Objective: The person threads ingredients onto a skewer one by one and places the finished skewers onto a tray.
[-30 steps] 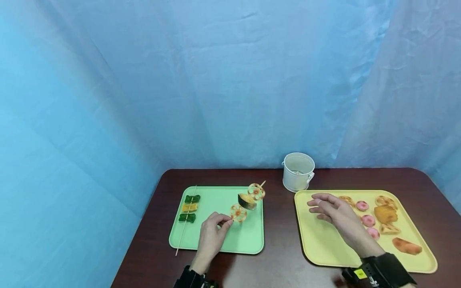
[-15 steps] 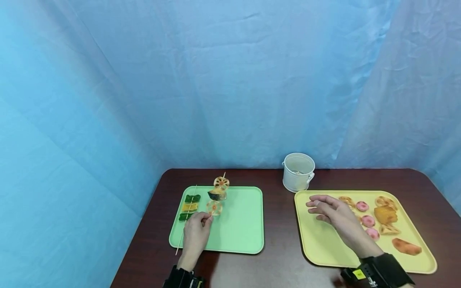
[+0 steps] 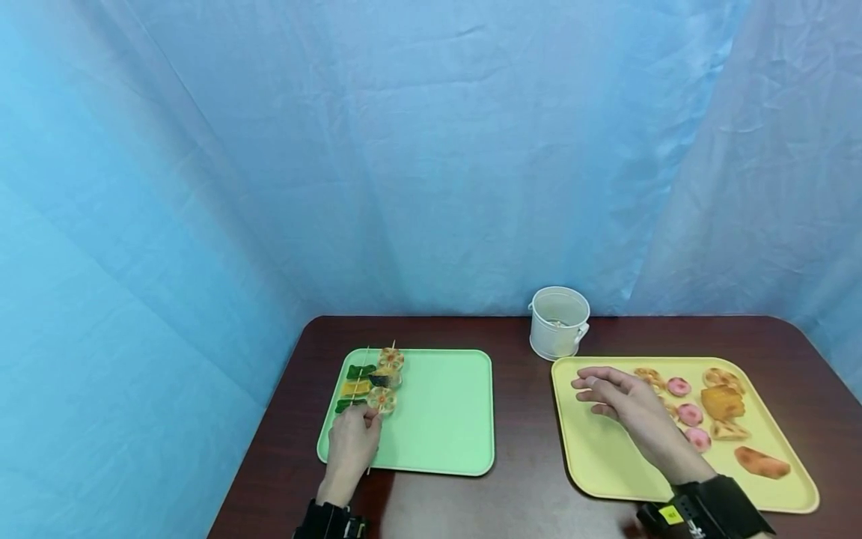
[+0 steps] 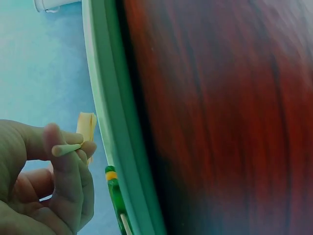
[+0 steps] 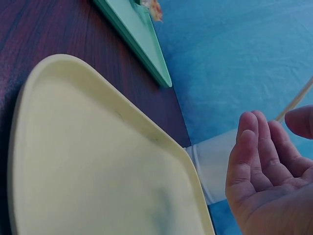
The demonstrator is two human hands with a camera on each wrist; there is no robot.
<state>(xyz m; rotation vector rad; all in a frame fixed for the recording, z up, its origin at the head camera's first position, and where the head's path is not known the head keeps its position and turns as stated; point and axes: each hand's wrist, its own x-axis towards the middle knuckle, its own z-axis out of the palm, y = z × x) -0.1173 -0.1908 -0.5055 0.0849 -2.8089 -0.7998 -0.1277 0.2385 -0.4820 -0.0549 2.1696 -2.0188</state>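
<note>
In the head view my left hand (image 3: 353, 442) pinches a skewer by its lower part. Two lotus root slices (image 3: 381, 400) and a dark-rinded pumpkin slice (image 3: 385, 378) are threaded on it. The skewer lies over or just above the green tray (image 3: 438, 419), beside a second skewer with green pieces and a yellow piece (image 3: 355, 388). From the left wrist, the blunt stick end (image 4: 66, 149) pokes out between my fingers. My right hand (image 3: 626, 408) hovers over the yellow tray (image 3: 592, 457), fingers loosely bent and holding nothing.
Pink rings (image 3: 689, 414), a golden-brown piece (image 3: 722, 402), an orange-brown piece (image 3: 761, 462) and other foods lie on the yellow tray's right side. A white bucket (image 3: 557, 323) stands behind the trays. A thin stick (image 5: 296, 100) shows behind my right hand.
My left hand has carried the lotus root and pumpkin skewer leftward and down, from the green tray's right side to beside the other skewer. The right hand has stayed almost still.
</note>
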